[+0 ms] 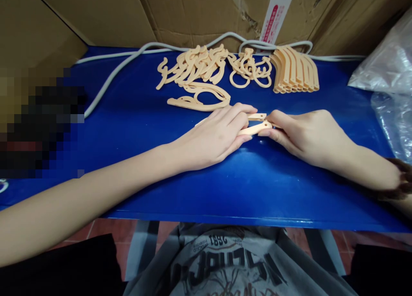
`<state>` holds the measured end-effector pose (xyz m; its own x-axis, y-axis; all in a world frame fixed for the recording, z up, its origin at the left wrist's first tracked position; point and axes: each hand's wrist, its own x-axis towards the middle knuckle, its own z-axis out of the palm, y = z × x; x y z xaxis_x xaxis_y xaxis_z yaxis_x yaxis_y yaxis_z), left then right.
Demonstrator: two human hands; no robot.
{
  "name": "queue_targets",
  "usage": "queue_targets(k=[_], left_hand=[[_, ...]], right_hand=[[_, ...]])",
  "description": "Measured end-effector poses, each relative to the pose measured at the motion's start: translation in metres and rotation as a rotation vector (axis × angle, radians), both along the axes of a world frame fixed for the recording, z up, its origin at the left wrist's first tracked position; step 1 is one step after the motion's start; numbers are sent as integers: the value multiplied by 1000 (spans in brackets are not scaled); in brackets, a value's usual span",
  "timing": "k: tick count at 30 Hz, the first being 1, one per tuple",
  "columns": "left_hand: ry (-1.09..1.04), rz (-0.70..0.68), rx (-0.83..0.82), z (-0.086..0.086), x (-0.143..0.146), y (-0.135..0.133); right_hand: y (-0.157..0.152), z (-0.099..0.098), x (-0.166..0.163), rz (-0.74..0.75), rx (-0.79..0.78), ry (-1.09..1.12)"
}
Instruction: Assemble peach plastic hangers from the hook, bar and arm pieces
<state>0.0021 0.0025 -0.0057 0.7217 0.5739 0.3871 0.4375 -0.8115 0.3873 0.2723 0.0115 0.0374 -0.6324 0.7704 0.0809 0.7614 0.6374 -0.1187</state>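
Observation:
My left hand (222,133) is closed over beige plastic hanger arms (255,128), two ends with small holes sticking out to the right of its fingers. At those ends my right hand (309,133) pinches a thin beige plastic piece (275,125), mostly hidden by the thumb and fingers. Just behind my left hand lies a folded plastic hanger (180,102) with a ring in its middle. Farther back are a heap of hooked hanger pieces (196,66), a smaller pile of ringed pieces (251,68) and a neat stack of curved hanger arms (294,70).
The blue table (225,193) ends close to my body. A white cable (119,70) runs along the back, before cardboard (199,13). Clear plastic bags (386,68) lie at the right; a pixelated dark area covers the left.

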Motion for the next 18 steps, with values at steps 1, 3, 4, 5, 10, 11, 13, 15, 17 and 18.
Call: queue_targets(k=[1, 3, 4, 5, 10, 11, 13, 15, 17, 18], left_hand=[[-4, -1, 1, 0, 0, 0], [-10, -7, -5, 1, 1, 1], [-13, -9, -11, 2, 1, 1], [-15, -9, -18, 2, 2, 1], [-9, 9, -38, 3, 1, 1], [-8, 13, -38, 3, 1, 1], [-8, 16, -36, 3, 1, 1], [-11, 18, -35, 2, 1, 2], [-17, 19, -29, 1, 1, 2], [-19, 20, -24, 1, 1, 2]], right_hand=[[0, 0, 0, 2, 11, 6], [-1, 1, -1, 6, 26, 21], [-1, 1, -1, 7, 32, 26], [-1, 1, -1, 10, 38, 27], [1, -2, 2, 24, 74, 28], [1, -3, 2, 23, 72, 34], [1, -4, 3, 18, 46, 44], [1, -5, 3, 0, 7, 56], [0, -4, 2, -32, -36, 74], [0, -4, 1, -47, -59, 85]])
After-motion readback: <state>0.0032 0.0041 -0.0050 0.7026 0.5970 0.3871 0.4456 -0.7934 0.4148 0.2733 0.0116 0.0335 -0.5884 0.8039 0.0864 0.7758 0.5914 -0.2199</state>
